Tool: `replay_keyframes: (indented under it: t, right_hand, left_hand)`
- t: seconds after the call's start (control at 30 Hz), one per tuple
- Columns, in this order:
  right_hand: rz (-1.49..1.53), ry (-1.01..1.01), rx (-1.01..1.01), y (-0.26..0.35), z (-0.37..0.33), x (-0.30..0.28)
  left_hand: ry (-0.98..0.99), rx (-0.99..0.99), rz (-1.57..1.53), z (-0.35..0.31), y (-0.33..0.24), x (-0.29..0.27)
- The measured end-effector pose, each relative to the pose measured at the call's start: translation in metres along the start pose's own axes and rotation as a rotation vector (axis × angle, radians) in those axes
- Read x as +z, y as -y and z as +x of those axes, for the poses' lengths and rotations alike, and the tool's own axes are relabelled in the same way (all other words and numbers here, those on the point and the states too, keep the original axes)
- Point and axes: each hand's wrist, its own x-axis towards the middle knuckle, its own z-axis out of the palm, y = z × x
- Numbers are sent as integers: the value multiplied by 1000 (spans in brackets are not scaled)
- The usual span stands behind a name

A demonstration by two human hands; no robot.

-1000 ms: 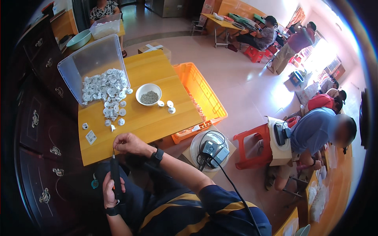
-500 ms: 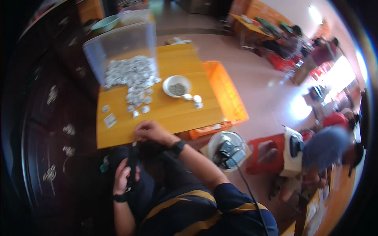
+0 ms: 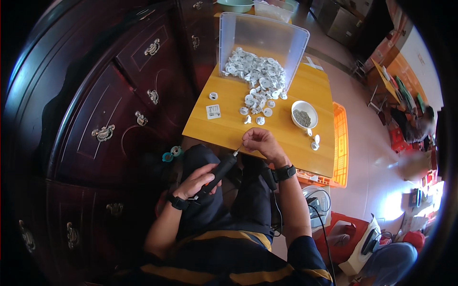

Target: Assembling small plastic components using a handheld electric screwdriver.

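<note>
My left hand is wrapped round a black electric screwdriver, which slants up and to the right over my lap. Its thin metal bit ends at the near table edge. There, my right hand pinches its thumb and fingers together right by the bit's tip. Whatever it pinches is too small to make out. Beyond my hands, several small white round plastic parts spill across the table from a clear plastic bin lying on its side. To the right stands a white bowl of tiny grey metal pieces.
On the yellow table lie a square printed card and a few white parts near the bowl. An orange crate sits beyond the right edge. Dark drawers line the left. A black cable runs beside my right arm.
The view has swung, so the table now lies further right and the dark drawers fill the left. The screwdriver now tilts toward the right hand, whose fingers are pinched at its tip.
</note>
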Motion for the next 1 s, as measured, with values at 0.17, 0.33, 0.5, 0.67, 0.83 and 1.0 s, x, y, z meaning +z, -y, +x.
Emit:
replay_keyframes:
  t: [0.17, 0.33, 0.5, 0.67, 0.83, 1.0]
  right_hand:
    - [-147, 74, 12, 11, 1, -7]
    - [-133, 77, 18, 13, 2, -2]
    - [-72, 41, 26, 8, 1, 1]
    - [-35, 83, 4, 4, 2, -4]
    - [-40, 127, -23, 2, 3, -4]
    - [-68, 131, -60, 1, 2, -3]
  left_hand:
    - [22, 8, 29, 1, 1, -2]
    - [19, 47, 29, 2, 5, -3]
    - [57, 58, -2, 2, 7, -7]
    - [67, 64, 2, 1, 9, -8]
    - [83, 58, -54, 2, 11, -11]
    - [63, 76, -38, 3, 14, -8]
